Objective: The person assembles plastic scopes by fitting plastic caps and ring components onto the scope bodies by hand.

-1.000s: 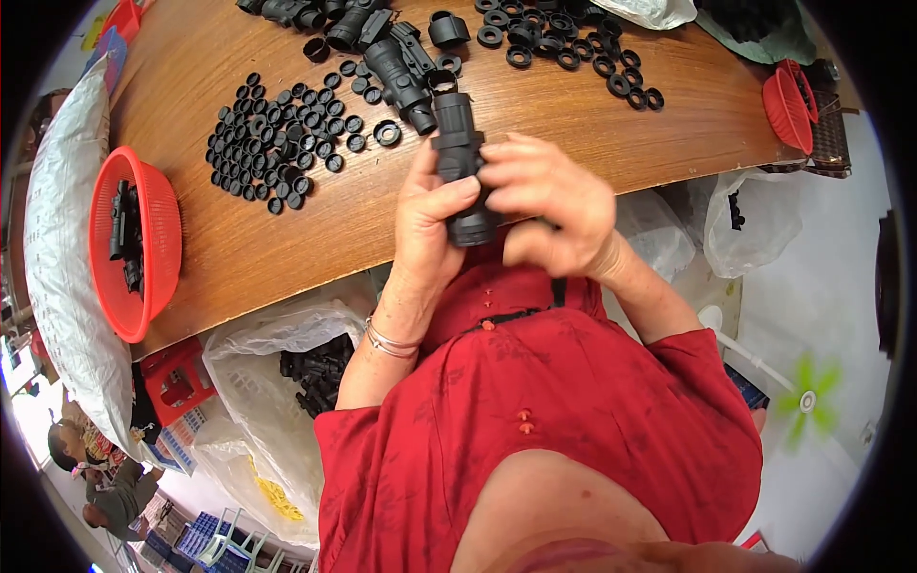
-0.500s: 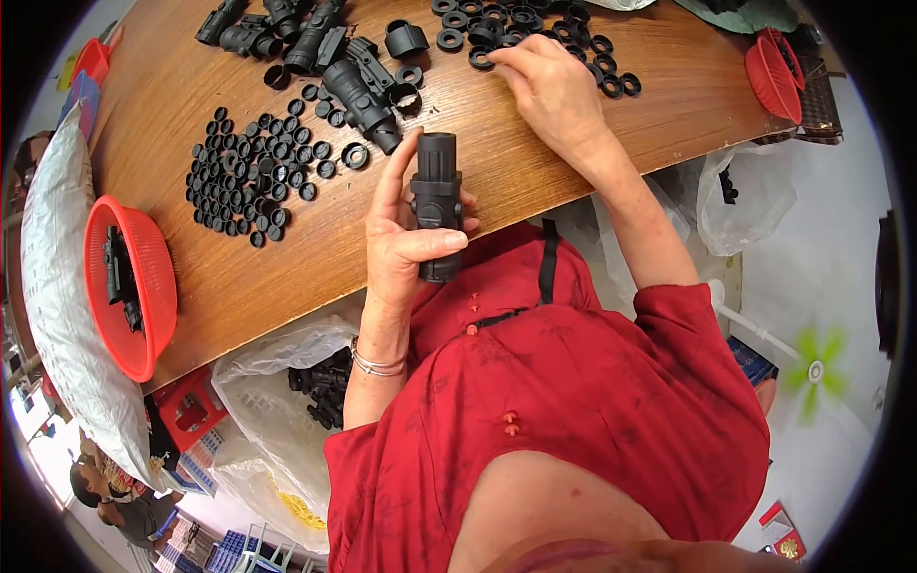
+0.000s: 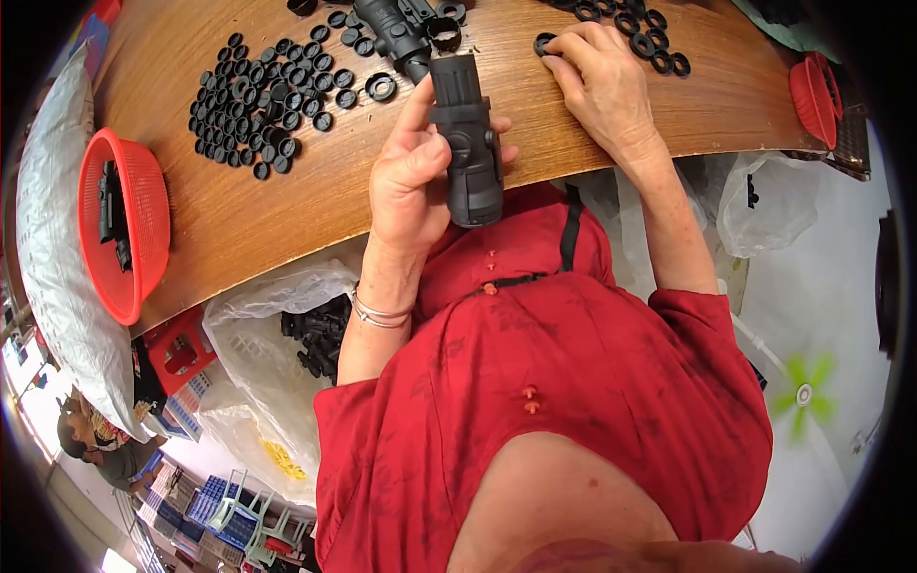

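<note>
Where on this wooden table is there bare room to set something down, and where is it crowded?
Bare wood runs between the red basket, the patch of small black rings and the table front edge. Another free strip lies between the right hand and the red basket at the right. The far edge is crowded with rings and black tubes.

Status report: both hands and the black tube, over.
Left hand grips black tube upright. Right hand on small black ring on table. Nothing blocking.
</note>
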The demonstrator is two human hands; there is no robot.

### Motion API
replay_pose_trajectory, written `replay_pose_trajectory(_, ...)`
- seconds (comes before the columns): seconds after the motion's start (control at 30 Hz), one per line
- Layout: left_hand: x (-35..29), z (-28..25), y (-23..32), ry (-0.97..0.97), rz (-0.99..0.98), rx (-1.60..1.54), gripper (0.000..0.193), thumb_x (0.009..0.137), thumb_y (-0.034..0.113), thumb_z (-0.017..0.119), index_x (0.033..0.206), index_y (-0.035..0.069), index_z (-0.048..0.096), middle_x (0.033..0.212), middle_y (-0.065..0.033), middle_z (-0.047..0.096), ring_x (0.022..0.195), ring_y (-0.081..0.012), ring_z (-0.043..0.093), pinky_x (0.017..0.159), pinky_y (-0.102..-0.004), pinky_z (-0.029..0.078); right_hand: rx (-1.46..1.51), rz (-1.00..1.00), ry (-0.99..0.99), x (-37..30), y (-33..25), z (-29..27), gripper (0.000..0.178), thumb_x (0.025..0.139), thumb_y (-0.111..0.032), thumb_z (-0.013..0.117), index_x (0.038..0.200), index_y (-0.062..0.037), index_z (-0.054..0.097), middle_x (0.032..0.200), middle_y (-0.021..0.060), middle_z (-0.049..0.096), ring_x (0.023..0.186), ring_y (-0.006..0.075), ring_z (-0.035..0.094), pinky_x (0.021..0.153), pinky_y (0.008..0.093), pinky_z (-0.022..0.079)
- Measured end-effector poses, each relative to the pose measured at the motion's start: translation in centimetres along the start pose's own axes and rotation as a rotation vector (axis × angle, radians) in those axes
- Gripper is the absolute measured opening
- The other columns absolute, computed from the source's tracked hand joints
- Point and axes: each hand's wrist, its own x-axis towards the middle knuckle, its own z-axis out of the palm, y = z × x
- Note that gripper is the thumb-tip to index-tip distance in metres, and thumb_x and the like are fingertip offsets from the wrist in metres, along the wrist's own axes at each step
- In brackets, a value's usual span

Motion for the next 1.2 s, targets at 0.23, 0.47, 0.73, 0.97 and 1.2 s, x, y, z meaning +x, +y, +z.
replay_pose_trajectory(0.23, -0.2, 0.1, 0.0, 0.031, 0.01, -0.039, 0.075, 0.079, 0.025, 0.079, 0.138, -0.002, 0.041, 0.112, -0.0135, 0.062, 0.108, -0.0314, 0.062, 0.091, -0.052, 0.055, 0.08, 0.017, 0.105, -1.7, -1.1, 0.4, 0.012, 0.079, -0.006, 0.069, 0.091, -0.0042, 0.066, 0.096, 0.0086, 0.062, 0.09, 0.0275, 0.06, 0.079, 0.0364, 0.051)
replay_pose_trajectory(0.47, -2.3, -1.0, 2.0, 0.071, 0.124, -0.005, 0.07, 0.081, 0.028, 0.075, 0.134, -0.005, 0.043, 0.105, -0.0207, 0.063, 0.094, -0.0318, 0.066, 0.081, -0.0448, 0.058, 0.398, -0.048, 0.079, -1.3, -5.9, 0.1, 0.01, 0.081, -0.004, 0.067, 0.091, -0.0032, 0.065, 0.086, 0.0103, 0.062, 0.081, 0.0278, 0.062, 0.071, 0.0352, 0.052)
replay_pose_trajectory(0.73, -5.5, -3.9, 6.0, 0.265, 0.345, 0.031, 0.064, 0.096, 0.051, 0.048, 0.134, 0.0, 0.042, 0.107, -0.0158, 0.06, 0.105, -0.0317, 0.057, 0.086, -0.0482, 0.051, 0.275, -0.241, -0.156, 3.0, -11.8, 4.9, 0.024, 0.082, -0.003, 0.056, 0.105, -0.0025, 0.063, 0.104, 0.0105, 0.064, 0.081, 0.0282, 0.068, 0.065, 0.0355, 0.056)
replay_pose_trajectory(0.97, -6.9, -5.7, 6.9, 0.338, 0.362, -0.112, 0.056, 0.097, 0.045, 0.049, 0.131, 0.0, 0.048, 0.102, -0.0167, 0.063, 0.099, -0.0325, 0.061, 0.087, -0.0491, 0.052, -0.091, -0.148, -0.225, 5.6, -11.2, 6.5, 0.008, 0.083, -0.005, 0.058, 0.089, -0.0044, 0.064, 0.088, 0.0071, 0.063, 0.073, 0.0273, 0.067, 0.062, 0.0344, 0.056)
replay_pose_trajectory(1.2, -5.7, -5.0, 6.2, 0.429, 0.396, 0.05, 0.047, 0.097, 0.036, 0.054, 0.126, -0.002, 0.051, 0.1, -0.0134, 0.064, 0.091, -0.0281, 0.065, 0.075, -0.0405, 0.058, 0.064, -0.349, -0.099, 6.0, -12.9, 8.9, 0.009, 0.082, -0.01, 0.064, 0.091, -0.0078, 0.064, 0.083, 0.0069, 0.059, 0.076, 0.0261, 0.064, 0.062, 0.035, 0.054)
